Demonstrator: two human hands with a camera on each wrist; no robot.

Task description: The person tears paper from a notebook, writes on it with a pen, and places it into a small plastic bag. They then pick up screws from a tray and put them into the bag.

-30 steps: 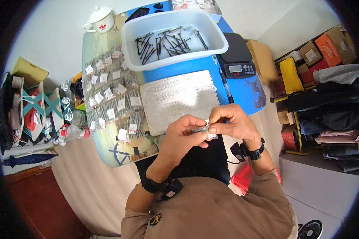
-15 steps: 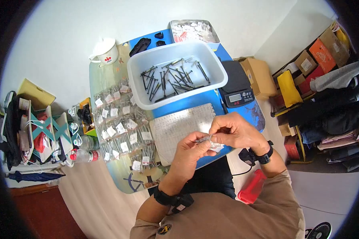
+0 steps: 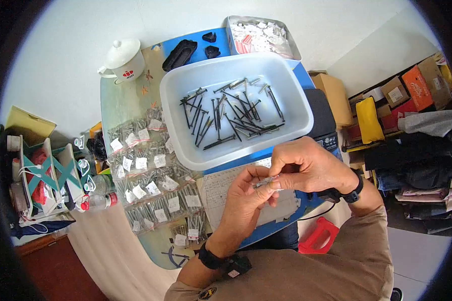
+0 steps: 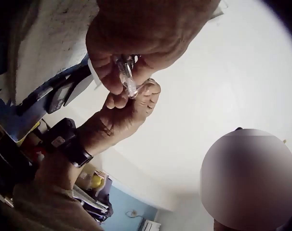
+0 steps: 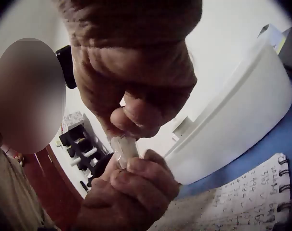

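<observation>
A small clear plastic bag (image 3: 264, 183) with shiny metal pieces inside is held between both hands above the notebook (image 3: 221, 193). My left hand (image 3: 245, 201) grips the bag's body between thumb and curled fingers. My right hand (image 3: 309, 168) pinches its upper end between thumb and forefinger. In the left wrist view the crinkled bag (image 4: 128, 81) shows metal through the plastic. The right wrist view has a pale, whitish part of the bag (image 5: 124, 148) between the two hands. Most of its contents are hidden by fingers.
A white plastic tub (image 3: 178, 143) of dark screws stands behind the hands. Rows of labelled bags of screws (image 3: 155, 188) lie at left. Behind are a lidded mug (image 3: 128, 62) and a tin (image 3: 294, 47) of small bags. A black scale (image 3: 320, 108) sits right of the tub.
The head view has shifted, so the tub and table appear lower and larger. Both hands keep hold of the small bag, with the right fingers slightly repositioned at its end.
</observation>
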